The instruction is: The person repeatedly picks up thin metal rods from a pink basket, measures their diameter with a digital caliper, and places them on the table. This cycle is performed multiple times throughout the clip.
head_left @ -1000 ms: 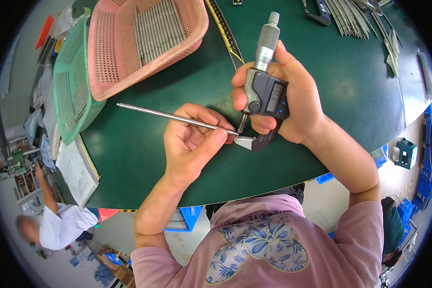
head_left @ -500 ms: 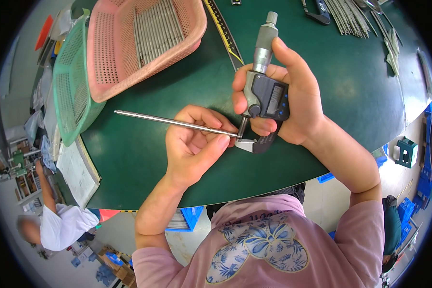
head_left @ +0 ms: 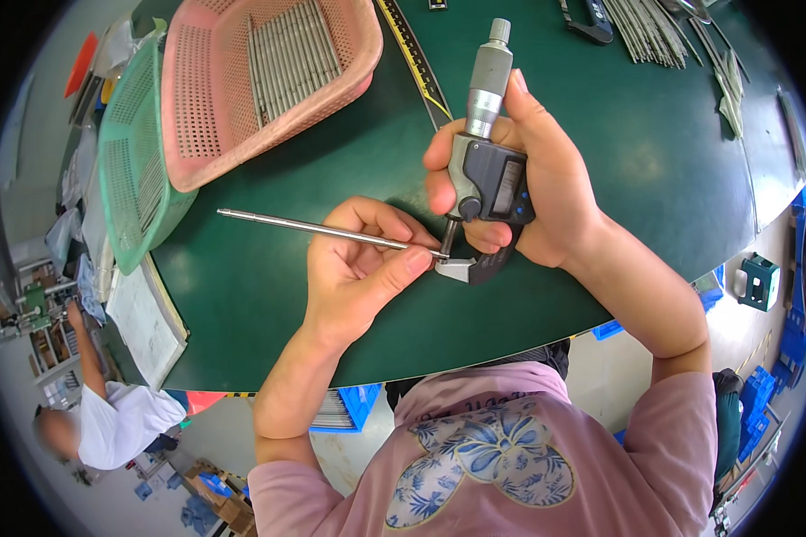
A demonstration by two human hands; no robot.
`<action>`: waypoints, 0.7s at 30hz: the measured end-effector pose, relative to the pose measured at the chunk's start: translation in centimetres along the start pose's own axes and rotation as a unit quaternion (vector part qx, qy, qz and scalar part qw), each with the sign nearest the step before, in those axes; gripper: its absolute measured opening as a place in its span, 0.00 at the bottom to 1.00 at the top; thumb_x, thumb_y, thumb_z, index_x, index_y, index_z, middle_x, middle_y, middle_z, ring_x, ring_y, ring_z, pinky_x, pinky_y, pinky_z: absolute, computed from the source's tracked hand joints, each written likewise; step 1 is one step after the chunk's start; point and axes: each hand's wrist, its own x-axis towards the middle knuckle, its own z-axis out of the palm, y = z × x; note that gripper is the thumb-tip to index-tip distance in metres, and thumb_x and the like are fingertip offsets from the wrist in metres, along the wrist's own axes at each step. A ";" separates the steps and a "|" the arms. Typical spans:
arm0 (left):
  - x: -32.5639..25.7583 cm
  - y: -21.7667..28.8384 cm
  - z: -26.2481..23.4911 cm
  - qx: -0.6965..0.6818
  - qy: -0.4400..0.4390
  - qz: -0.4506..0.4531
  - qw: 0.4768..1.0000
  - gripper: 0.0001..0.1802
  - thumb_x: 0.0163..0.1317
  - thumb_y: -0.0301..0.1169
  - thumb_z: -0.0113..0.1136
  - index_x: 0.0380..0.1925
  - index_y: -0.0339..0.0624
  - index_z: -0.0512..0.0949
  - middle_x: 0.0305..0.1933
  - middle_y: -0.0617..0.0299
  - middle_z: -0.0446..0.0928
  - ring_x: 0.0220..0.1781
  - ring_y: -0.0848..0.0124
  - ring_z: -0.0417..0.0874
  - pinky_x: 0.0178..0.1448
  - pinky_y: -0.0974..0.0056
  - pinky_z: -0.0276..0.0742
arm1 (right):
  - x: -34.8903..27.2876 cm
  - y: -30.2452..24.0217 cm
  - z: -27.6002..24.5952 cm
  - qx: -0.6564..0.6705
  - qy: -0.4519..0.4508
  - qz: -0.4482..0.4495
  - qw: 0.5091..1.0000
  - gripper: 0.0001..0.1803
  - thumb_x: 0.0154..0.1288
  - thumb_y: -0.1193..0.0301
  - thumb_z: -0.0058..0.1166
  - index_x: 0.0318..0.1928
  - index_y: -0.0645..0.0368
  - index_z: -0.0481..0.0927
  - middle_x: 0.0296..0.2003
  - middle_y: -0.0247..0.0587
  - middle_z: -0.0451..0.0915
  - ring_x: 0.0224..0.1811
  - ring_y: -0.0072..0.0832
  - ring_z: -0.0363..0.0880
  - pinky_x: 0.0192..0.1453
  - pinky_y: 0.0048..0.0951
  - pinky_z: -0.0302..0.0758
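Note:
My left hand pinches a slim, shiny metal rod between thumb and fingers. The rod's free end points left, over the green table; its other end sits at the measuring gap of a digital micrometer. Whether both jaws touch the rod cannot be made out. Wrapped round the micrometer's body is my right hand, thumb raised beside the grey barrel. The tool's small display faces up, and its frame curves below my fingers.
A pink basket holding several metal rods stands at the far left, next to a green basket. A steel ruler lies behind the micrometer. More rods lie far right. A person works at the left.
The micrometer and my right hand have shifted slightly left. The rod has moved a little down and my left thumb has slid along it slightly.

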 end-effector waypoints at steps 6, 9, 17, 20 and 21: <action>0.2 0.0 -0.5 -0.004 -0.032 0.006 0.999 0.12 0.50 0.16 0.57 0.32 0.37 0.66 0.35 0.53 0.75 0.37 0.72 0.77 0.42 0.70 0.75 | 0.0 0.0 -0.4 0.052 -0.012 0.022 0.998 0.35 0.63 0.44 0.21 0.32 0.65 0.72 0.22 0.47 0.74 0.08 0.23 0.61 0.11 0.20 0.62; 0.2 -0.1 -0.6 -0.005 -0.040 0.006 0.999 0.12 0.50 0.16 0.57 0.32 0.37 0.66 0.35 0.53 0.75 0.38 0.72 0.78 0.42 0.69 0.75 | -0.1 -0.1 -0.4 0.050 -0.026 0.033 0.998 0.37 0.59 0.41 0.27 0.32 0.66 0.72 0.22 0.45 0.75 0.10 0.23 0.63 0.15 0.21 0.62; 0.2 0.2 -0.3 0.004 -0.039 -0.001 0.999 0.12 0.49 0.16 0.57 0.32 0.36 0.67 0.35 0.54 0.75 0.38 0.72 0.78 0.42 0.70 0.75 | -0.1 -0.2 -0.3 -0.008 -0.016 0.010 1.000 0.37 0.57 0.38 0.29 0.30 0.64 0.73 0.20 0.45 0.75 0.09 0.22 0.63 0.12 0.19 0.61; 0.2 0.3 -0.1 0.016 -0.026 -0.012 0.999 0.11 0.50 0.17 0.58 0.31 0.36 0.67 0.33 0.54 0.75 0.36 0.72 0.77 0.41 0.70 0.75 | -0.1 0.0 -0.5 -0.002 -0.021 0.002 1.000 0.36 0.58 0.40 0.30 0.30 0.65 0.73 0.20 0.45 0.75 0.09 0.23 0.63 0.13 0.19 0.61; 0.3 0.3 -0.1 0.021 -0.024 -0.012 0.999 0.10 0.50 0.18 0.58 0.30 0.36 0.67 0.33 0.54 0.75 0.36 0.72 0.77 0.40 0.70 0.75 | -0.1 0.0 -0.5 0.005 -0.026 0.001 1.000 0.36 0.58 0.40 0.32 0.30 0.66 0.72 0.20 0.44 0.75 0.10 0.23 0.63 0.13 0.19 0.61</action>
